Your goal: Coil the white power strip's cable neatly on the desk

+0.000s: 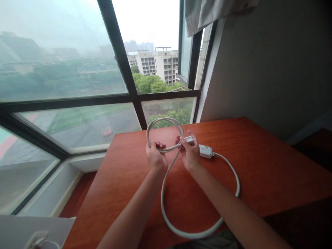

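Both hands hold a white power cord [163, 200] above the desk. Part of the cord is wound into a round coil at the top, and a long loose loop hangs toward me. My left hand [156, 157] is closed around the coil's lower left side. At the coil's lower right, my right hand [190, 152] pinches the cord between thumb and fingers. A white power strip [206, 151] lies on the desk just right of and behind my right hand, which hides part of it. The cord's loop leads round to the strip's right end.
The reddish-brown wooden desk [259, 162] stands against dark-framed windows [166, 95]. A grey curtain [207, 14] hangs at the top, beside a grey wall [264, 69]. At lower left is a wall socket [38, 240] with a white plug and cable.
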`<state>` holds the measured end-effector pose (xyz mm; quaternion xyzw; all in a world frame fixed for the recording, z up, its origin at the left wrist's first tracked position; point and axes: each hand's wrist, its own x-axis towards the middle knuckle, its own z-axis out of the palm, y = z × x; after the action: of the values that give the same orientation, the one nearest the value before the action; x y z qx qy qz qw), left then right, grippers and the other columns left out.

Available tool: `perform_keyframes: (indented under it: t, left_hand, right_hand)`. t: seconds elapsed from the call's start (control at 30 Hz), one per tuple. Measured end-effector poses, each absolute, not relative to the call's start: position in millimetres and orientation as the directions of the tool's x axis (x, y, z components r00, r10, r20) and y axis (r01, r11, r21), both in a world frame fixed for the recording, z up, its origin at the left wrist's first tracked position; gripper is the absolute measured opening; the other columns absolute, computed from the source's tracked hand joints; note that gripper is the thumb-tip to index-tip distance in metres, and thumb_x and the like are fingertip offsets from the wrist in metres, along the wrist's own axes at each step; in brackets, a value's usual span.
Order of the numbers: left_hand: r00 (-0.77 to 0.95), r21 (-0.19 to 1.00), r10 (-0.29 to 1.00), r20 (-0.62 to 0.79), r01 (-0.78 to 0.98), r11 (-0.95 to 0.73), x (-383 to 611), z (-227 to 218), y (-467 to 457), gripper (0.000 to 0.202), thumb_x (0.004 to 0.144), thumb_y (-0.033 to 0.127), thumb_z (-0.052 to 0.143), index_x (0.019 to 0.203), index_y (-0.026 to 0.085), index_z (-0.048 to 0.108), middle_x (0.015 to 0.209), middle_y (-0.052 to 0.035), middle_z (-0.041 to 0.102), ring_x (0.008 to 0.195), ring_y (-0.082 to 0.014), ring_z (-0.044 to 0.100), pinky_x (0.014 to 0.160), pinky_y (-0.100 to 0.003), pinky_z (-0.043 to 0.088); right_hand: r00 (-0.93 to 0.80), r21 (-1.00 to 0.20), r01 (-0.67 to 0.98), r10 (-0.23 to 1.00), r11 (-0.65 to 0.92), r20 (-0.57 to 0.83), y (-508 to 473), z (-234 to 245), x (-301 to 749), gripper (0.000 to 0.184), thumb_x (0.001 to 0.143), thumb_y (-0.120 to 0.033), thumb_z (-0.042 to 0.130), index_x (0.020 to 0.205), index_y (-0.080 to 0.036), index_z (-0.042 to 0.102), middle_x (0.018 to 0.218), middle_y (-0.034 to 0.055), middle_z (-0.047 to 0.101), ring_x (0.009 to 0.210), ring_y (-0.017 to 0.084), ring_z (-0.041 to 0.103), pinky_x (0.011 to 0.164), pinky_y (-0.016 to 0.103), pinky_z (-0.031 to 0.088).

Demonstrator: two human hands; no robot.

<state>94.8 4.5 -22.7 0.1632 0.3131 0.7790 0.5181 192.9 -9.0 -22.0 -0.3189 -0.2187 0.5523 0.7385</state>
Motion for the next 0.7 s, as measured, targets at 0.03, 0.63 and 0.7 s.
perform_keyframes:
  t: [0.03, 0.63, 0.7]
  left_hand:
    - [-0.385, 0.650, 0.919, -0.080, -0.719, -0.245, 91.7, -25.4, 2.3, 0.021, 0.084, 0.020, 0.057, 0.074, 0.019, 0.039, 0.065, 0.0059, 0.044, 0.053, -0.0047, 0.044, 0.060, -0.020, 0.043]
    - [-0.363, 0.937, 0.910, -0.202, -0.342, 0.072, 58.9, -39.5, -16.5, 0.033, 0.071, 0.010, 0.061, 0.102, 0.020, 0.053, 0.105, -0.0082, 0.058, 0.094, -0.0182, 0.059, 0.080, -0.030, 0.048]
    - [-0.380, 0.972, 0.896, 0.229, 0.042, -0.231, 46.6, -22.6, -11.1, 0.051, 0.066, 0.010, 0.066, 0.114, 0.022, 0.053, 0.122, -0.0107, 0.053, 0.118, -0.0245, 0.049, 0.094, -0.035, 0.044]
  right_hand:
    - [0.255, -0.692, -0.700, 0.967, 0.178, -0.010, -8.7, -21.4, 195.7, 0.066, 0.066, -0.023, 0.079, 0.122, -0.028, 0.044, 0.088, -0.0002, 0.071, 0.078, 0.014, 0.069, 0.075, 0.029, 0.057]
    - [0.318, -0.797, -0.569, 0.948, 0.203, 0.015, 3.3, -15.7, 211.1, 0.040, 0.064, -0.028, 0.079, 0.096, -0.021, 0.056, 0.077, -0.0039, 0.063, 0.059, 0.008, 0.060, 0.055, 0.019, 0.049]
    - [0.275, -0.847, -0.490, 0.959, 0.206, 0.074, 4.7, -10.3, 216.0, 0.038, 0.065, -0.030, 0.078, 0.095, -0.020, 0.056, 0.081, -0.0027, 0.064, 0.059, 0.008, 0.060, 0.056, 0.020, 0.049]
